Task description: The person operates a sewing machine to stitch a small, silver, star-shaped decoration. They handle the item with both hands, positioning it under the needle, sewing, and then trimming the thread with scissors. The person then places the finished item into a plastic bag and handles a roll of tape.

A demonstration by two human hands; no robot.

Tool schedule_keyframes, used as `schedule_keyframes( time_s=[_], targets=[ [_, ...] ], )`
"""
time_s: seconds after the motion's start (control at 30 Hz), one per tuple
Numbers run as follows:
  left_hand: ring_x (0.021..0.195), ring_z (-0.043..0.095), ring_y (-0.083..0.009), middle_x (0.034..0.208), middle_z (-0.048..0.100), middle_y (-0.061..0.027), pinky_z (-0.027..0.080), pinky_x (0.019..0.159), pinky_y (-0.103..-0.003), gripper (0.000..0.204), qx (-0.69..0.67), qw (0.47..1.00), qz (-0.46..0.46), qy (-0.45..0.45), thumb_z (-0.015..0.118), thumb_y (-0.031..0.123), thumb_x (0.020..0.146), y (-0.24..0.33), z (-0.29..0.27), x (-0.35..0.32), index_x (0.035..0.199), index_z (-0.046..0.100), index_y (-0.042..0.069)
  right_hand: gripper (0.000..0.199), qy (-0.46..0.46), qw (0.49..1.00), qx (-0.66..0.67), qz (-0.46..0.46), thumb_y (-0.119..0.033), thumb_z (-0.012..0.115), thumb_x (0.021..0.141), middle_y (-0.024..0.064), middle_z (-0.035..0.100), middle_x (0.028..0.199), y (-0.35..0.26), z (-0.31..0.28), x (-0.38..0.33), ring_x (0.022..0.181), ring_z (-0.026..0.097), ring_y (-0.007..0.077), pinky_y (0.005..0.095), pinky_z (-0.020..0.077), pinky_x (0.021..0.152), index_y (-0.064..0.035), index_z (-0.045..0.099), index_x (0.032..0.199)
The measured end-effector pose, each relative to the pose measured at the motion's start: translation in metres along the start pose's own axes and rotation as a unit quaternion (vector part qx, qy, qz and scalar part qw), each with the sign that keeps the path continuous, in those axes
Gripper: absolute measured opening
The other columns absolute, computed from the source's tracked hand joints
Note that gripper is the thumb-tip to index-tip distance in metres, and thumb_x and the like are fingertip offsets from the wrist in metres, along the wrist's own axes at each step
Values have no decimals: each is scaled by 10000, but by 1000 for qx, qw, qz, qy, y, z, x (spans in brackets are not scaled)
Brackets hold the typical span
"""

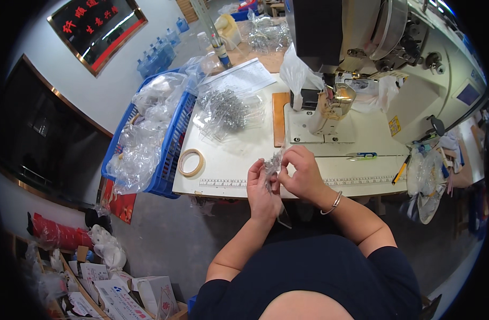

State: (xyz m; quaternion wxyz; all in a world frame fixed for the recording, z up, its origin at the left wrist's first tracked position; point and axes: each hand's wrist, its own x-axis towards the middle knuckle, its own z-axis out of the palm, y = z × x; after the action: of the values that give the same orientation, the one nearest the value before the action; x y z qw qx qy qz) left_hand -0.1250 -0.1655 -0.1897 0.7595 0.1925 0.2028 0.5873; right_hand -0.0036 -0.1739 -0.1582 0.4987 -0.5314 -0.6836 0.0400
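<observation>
Both my hands meet at the front edge of the white sewing table (239,160). My left hand (261,188) and my right hand (300,173) pinch the same small clear plastic piece with grey metal parts (273,165) between their fingers. A silver bangle sits on my right wrist. Further back on the table lies a pile of similar clear plastic pieces with metal parts (228,112). The sewing machine (362,58) stands just beyond my hands, its presser area over a white plate.
A blue crate (172,144) full of clear plastic bags stands left of the table. A roll of tape (191,162) lies near the table's left front. Small snips (362,156) and a yellow pencil (400,170) lie right. Cardboard boxes sit on the floor, lower left.
</observation>
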Motion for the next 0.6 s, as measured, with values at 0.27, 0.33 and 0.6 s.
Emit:
schedule_keyframes(
  time_s=[0.27, 0.33, 0.6],
  targets=[
    [697, 492, -76, 932, 538, -54, 427, 559, -181, 236, -27, 997, -36, 55, 438, 46, 945, 2, 4, 0, 1181, 445, 64, 121, -29, 999, 35, 11, -78, 693, 678, 91, 590, 791, -18, -8, -1, 772, 554, 268, 365, 444, 693, -40, 593, 734],
    [714, 500, -70, 923, 540, -58, 437, 571, -186, 222, 47, 996, 31, 66, 436, 54, 953, 0, 11, -2, 1175, 447, 50, 120, -40, 998, 52, 22, -78, 693, 679, 87, 589, 768, -19, -8, -1, 759, 555, 266, 365, 446, 685, -40, 591, 729],
    [890, 531, -117, 993, 525, -65, 465, 797, -250, 224, 191, 970, 151, 13, 435, 10, 940, -8, -3, -2, 1164, 438, 26, 109, -45, 998, 48, 12, -73, 663, 649, 84, 579, 727, -21, -5, 4, 726, 548, 260, 344, 441, 656, -42, 575, 706]
  ],
)
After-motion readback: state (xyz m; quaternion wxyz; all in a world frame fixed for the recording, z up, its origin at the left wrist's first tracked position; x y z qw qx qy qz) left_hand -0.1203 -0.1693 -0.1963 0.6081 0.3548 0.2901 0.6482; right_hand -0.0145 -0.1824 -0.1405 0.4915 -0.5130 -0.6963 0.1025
